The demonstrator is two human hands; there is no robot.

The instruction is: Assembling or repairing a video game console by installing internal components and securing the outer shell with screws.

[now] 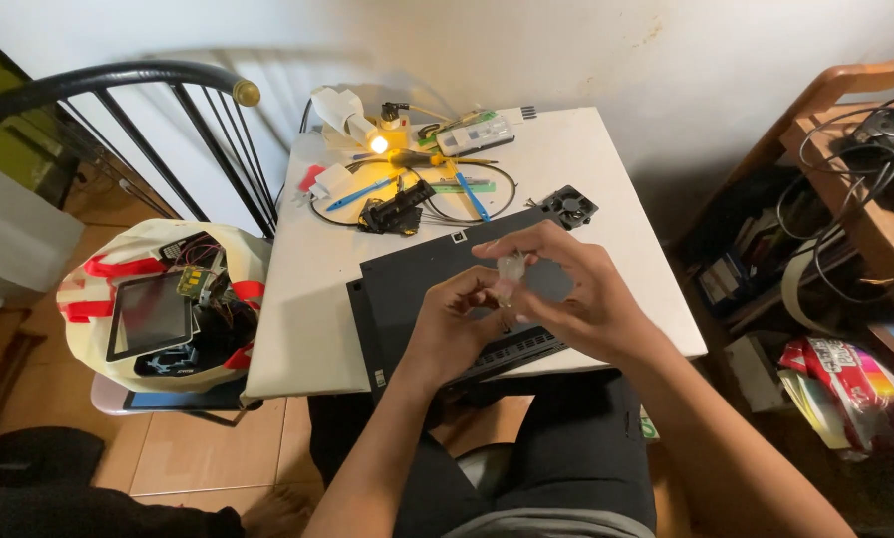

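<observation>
above the dark laptop [417, 289], left hand [454, 321] and right hand [571, 289] pinch a small whitish piece [511, 267] between them.

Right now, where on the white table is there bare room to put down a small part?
The white table is bare along its left side, between the black laptop base and the left edge, and at the far right corner beyond the small fan. The far left is crowded with the lamp, cables and screwdrivers. Both hands cover the laptop base.
</observation>
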